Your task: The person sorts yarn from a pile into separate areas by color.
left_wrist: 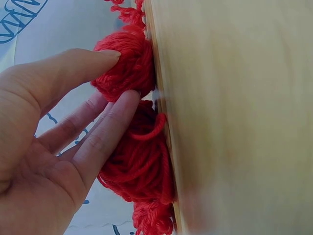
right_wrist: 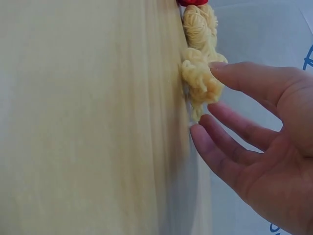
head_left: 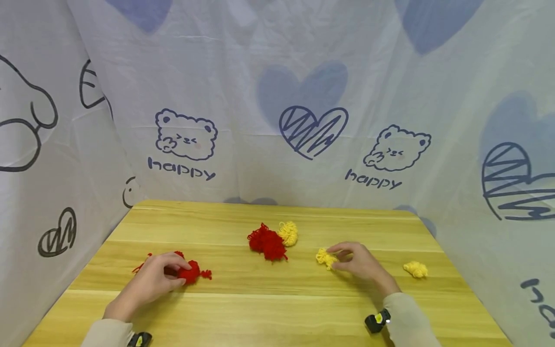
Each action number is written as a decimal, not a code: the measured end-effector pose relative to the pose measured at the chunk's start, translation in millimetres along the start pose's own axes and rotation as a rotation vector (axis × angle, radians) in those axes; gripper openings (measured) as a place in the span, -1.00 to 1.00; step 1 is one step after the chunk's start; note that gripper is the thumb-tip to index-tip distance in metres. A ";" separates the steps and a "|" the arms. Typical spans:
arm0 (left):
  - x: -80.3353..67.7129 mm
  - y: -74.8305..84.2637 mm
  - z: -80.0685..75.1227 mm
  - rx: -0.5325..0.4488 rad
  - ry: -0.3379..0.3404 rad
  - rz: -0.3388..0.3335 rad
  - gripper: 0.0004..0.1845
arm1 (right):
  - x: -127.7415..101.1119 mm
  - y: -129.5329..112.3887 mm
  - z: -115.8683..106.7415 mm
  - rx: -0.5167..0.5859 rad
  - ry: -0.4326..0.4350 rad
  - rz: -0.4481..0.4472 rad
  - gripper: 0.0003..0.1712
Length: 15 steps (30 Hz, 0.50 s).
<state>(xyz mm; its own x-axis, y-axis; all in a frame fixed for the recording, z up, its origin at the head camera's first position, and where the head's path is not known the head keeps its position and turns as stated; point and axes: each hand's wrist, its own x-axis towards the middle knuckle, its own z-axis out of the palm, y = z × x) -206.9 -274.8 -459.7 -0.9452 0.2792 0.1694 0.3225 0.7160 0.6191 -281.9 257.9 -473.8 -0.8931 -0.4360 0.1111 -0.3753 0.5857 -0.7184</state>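
On the left of the table, my left hand pinches a small red yarn ball between thumb and fingers. In the left wrist view the thumb lies on the side of the ball. Another red yarn bundle shows behind those fingers. Right of centre, my right hand holds a small yellow yarn clump at its edge. The right wrist view has the thumb on this clump and a finger under it, with the other fingers spread apart below.
A red yarn heap touches a yellow yarn bundle at the middle back of the wooden table. One more yellow clump lies at the right. A printed cloth hangs behind and on both sides.
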 end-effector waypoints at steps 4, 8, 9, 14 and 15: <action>-0.6 0.4 -0.3 -0.001 -0.007 -0.010 -0.74 | 0.3 0.2 2.9 -0.007 0.008 -0.021 -0.55; -1.2 1.1 -0.8 -0.001 -0.010 -0.013 -0.74 | 0.8 -3.7 4.8 0.014 0.014 -0.030 -0.50; -1.3 1.2 -0.8 0.001 -0.012 -0.015 -0.75 | 0.9 -4.3 5.2 0.016 0.015 -0.028 -0.48; -0.8 0.4 0.0 0.008 -0.009 -0.014 -0.74 | 2.5 -4.2 7.7 -0.001 0.023 -0.031 -0.44; -0.6 0.5 0.2 0.007 -0.008 -0.014 -0.74 | 2.7 -4.1 8.2 -0.008 0.024 -0.030 -0.43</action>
<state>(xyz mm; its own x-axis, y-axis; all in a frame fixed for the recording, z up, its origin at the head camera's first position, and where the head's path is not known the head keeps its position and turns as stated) -206.1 -274.5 -459.6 -0.9492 0.2741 0.1545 0.3094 0.7245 0.6159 -280.7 248.7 -476.2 -0.8870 -0.4370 0.1491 -0.4040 0.5783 -0.7088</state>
